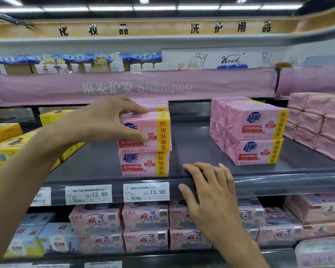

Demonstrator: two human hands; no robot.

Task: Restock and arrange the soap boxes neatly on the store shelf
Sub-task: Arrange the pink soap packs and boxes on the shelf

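Observation:
My left hand (108, 120) grips the top pink soap pack (159, 130), fingers on its top and thumb on its front face. That pack lies on a second pink soap pack (143, 163) at the front of the grey shelf (197, 144). More pink packs stand behind them. My right hand (207, 188) rests on the shelf's front lip with fingers curved over the edge, holding nothing. A second stack of pink soap packs (251, 130) stands to the right on the same shelf.
Yellow soap boxes (10, 144) fill the shelf's left end, and wrapped pink packs (319, 124) its right end. Price tags (146, 191) line the shelf edge. The lower shelf holds pink soap packs (145, 227) and blue-white ones (39, 235). A pink Shampoo banner (135, 87) hangs above.

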